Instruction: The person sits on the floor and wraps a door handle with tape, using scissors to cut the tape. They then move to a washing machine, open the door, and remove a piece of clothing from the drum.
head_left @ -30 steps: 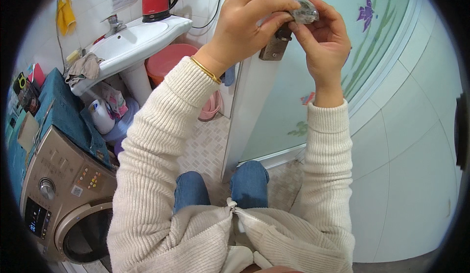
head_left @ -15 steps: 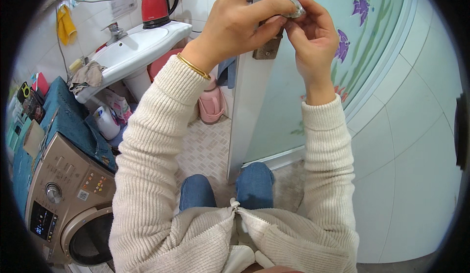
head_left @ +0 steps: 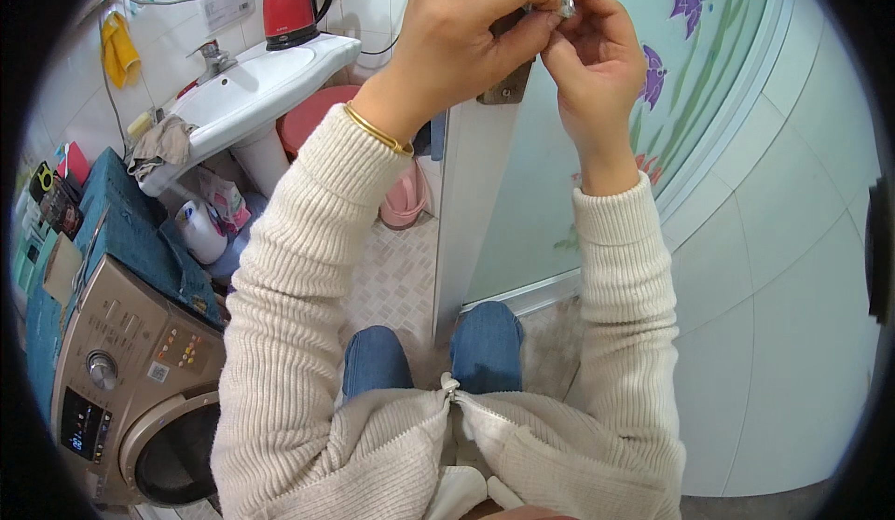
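Note:
High in front of me, my left hand [head_left: 452,35] and my right hand [head_left: 597,63] meet at the metal lock plate [head_left: 508,89] on the edge of a door. A small, shiny, rounded silvery piece [head_left: 565,1] shows between their fingertips; its kind is unclear. The left thumb and forefinger pinch it from one side. My right thumb and curled fingers close on it from the other. Both hands hide most of the plate and whatever is behind the shiny piece. The frosted glass door [head_left: 531,184] carries purple fish and green plant pictures.
At left, a white washbasin [head_left: 280,77] carries a red kettle [head_left: 291,12] and a grey rag [head_left: 163,142]. Below stands a gold washing machine [head_left: 140,333] under a blue cover [head_left: 140,212]. A pink bucket-like container [head_left: 403,198] stands on the tiled floor. White tiled wall [head_left: 774,333] rises at right.
Both hands have shifted slightly up in view, and the left has moved a little rightward. Less of the shiny piece shows between the fingers now.

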Tool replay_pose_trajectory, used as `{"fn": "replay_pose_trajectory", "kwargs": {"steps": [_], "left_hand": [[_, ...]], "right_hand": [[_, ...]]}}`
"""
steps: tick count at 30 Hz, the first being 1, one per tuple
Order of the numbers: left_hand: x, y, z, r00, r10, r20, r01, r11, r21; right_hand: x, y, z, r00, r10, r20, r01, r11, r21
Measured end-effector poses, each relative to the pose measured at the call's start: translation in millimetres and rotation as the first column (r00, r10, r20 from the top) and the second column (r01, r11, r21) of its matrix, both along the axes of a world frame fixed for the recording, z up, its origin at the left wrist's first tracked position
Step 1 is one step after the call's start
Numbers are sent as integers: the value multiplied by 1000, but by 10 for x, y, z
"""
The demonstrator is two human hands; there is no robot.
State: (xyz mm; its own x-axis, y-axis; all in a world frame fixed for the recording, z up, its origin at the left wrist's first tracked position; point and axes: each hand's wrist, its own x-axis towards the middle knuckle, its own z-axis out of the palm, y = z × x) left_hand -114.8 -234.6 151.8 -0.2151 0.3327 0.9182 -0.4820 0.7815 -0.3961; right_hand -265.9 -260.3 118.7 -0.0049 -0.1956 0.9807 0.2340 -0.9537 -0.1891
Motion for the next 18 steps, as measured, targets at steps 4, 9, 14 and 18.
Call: {"fn": "replay_pose_trajectory", "kwargs": {"steps": [4, 9, 14, 18], "left_hand": [[-15, -128, -27, 997, -66, -45, 65, 997, -35], [-61, -131, -106, 975, -168, -146, 177, 983, 48], [-193, 154, -15, 872, -266, -411, 422, 835, 353], [-114, 76, 56, 841, -273, -468, 508, 697, 506]], "right_hand": [[67, -8, 22, 1000, 6, 22, -6, 1000, -27], [-23, -3, 18, 999, -5, -50, 3, 999, -38], [-72, 30, 48, 974, 226, -25, -225, 974, 39], [75, -63, 31, 920, 391, -7, -390, 920, 47]]}}
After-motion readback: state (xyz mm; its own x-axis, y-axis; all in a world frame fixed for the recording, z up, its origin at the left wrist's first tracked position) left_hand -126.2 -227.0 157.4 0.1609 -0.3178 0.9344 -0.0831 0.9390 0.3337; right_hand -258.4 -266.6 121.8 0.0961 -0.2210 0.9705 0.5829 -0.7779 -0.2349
